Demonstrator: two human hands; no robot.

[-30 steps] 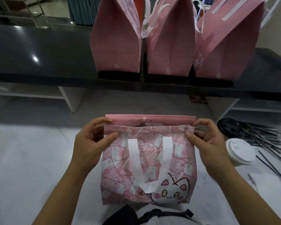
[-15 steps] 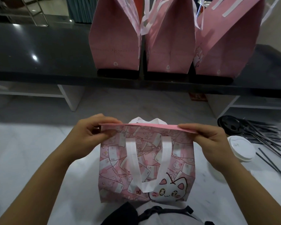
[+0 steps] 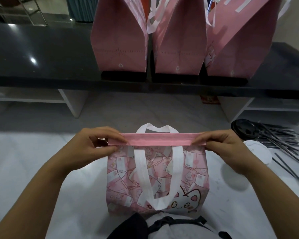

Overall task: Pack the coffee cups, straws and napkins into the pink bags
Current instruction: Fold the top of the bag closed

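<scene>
Pink cloth of the bag (image 3: 155, 178) is folded over at its mouth, and we hold that fold at both ends. Our left hand (image 3: 93, 145) pinches the left end between thumb and fingers; our right hand (image 3: 221, 147) pinches the right end likewise. To seal it well, we judge both pinches should stay level and press the fold flat along its length, with the white handle (image 3: 156, 128) behind the fingers kept free. Beyond the fingers, three pink bags (image 3: 178, 44) stand on the dark table (image 3: 41, 54). Right of our right fingers lie a black lid (image 3: 243, 130), a white-lidded cup (image 3: 259, 152) and loose straws (image 3: 281, 137), near but not in the way.
</scene>
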